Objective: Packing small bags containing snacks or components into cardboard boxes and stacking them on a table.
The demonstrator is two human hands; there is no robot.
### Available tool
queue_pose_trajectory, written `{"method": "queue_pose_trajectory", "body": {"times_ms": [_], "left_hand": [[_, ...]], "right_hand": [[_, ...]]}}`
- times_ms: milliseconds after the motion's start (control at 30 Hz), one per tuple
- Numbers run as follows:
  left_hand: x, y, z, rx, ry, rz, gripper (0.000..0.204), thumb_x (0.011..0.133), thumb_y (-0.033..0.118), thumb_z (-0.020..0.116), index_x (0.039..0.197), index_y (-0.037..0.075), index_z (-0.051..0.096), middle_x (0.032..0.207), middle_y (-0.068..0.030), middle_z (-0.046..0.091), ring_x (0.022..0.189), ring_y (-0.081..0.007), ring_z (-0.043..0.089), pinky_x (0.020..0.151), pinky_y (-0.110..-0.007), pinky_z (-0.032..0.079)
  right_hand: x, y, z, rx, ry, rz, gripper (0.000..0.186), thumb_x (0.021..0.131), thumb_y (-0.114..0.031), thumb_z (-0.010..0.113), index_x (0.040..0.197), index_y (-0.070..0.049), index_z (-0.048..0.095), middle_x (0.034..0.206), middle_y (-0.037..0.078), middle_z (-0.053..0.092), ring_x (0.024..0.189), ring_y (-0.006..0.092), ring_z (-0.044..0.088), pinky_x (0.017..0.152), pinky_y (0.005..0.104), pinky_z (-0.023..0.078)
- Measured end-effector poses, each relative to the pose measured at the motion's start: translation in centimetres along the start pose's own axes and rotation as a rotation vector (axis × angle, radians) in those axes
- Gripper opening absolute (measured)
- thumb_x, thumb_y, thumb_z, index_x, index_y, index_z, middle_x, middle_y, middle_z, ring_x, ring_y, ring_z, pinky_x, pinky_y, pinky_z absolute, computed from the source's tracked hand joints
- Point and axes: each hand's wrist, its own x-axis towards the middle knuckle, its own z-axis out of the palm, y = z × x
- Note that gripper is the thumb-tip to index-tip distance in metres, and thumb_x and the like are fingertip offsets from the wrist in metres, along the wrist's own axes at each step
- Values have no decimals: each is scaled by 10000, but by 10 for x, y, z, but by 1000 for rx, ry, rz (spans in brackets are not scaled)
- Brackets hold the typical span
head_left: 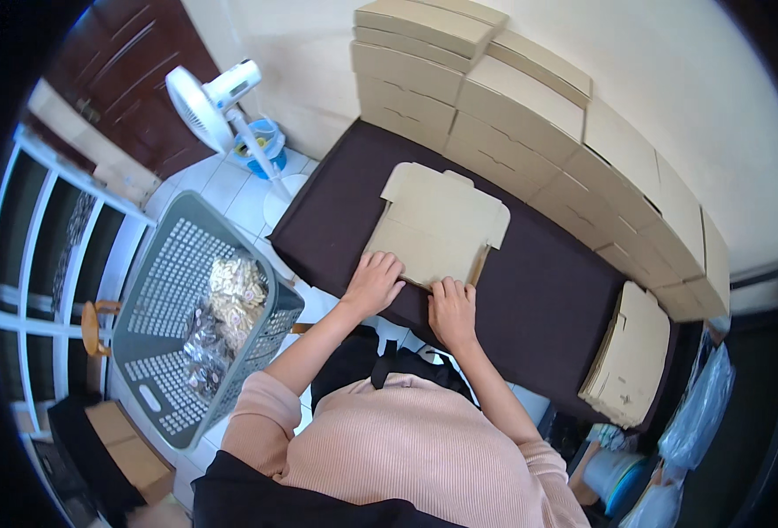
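A partly folded brown cardboard box (437, 224) lies on the dark-covered table in front of me, its flat tabbed lid pointing away. At the box's near left corner, my left hand (374, 283) curls its fingers over the edge. My right hand (452, 314) grips the near edge further right, fingers bent over the folded front wall. A short side wall stands up at the box's right. Both thumbs are partly hidden or low against the front.
Stacked cardboard boxes (512, 141) line the table's far side along the wall. Flat box blanks (631, 356) lie at the right end. A grey-green basket (147, 290) with bagged items stands at left, near a white fan (200, 107) and a blue bin (261, 148).
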Motion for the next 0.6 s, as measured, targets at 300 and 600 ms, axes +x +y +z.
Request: {"method": "queue_pose_trajectory", "body": {"times_ms": [300, 600], "left_hand": [[-10, 9, 18, -42, 55, -97, 136, 777, 168, 556, 878, 78, 550, 912, -65, 531, 957, -244, 485, 887, -395, 331], [-20, 1, 1, -369, 195, -100, 293, 742, 144, 623, 994, 41, 513, 998, -109, 505, 1024, -277, 482, 909, -391, 355]], "right_hand": [[0, 6, -7, 56, -77, -36, 146, 757, -73, 495, 880, -56, 573, 840, 91, 554, 838, 273, 535, 735, 385, 351], [33, -34, 12, 99, -123, -73, 138, 790, -48, 515, 916, 8, 524, 842, 165, 511, 824, 351, 517, 685, 437, 417]]}}
